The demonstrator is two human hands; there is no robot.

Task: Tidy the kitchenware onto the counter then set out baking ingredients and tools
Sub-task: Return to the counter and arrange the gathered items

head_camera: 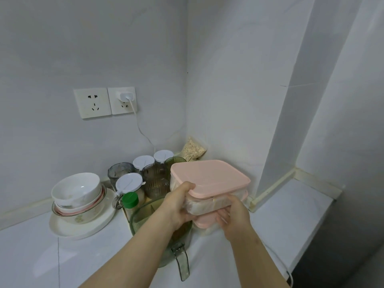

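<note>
A clear food box with a pink lid [209,177] is held above the counter corner. My left hand [179,202] grips its left end with the thumb on the lid's edge. My right hand [232,215] grips its front right side from below. A second pink-lidded box [202,223] sits right under it on the white counter [83,256]; whether the two touch is unclear. A green-tinted clear jug [145,219] with a handle stands under my left forearm.
Stacked bowls on a white plate [79,206] stand at the left. Behind are white-lidded jars [129,183], a green-capped bottle [130,201], ribbed glasses [154,181] and a bag of grains [193,150] in the corner. A charger cable [143,129] hangs from the wall socket. A low ledge [291,206] lies right.
</note>
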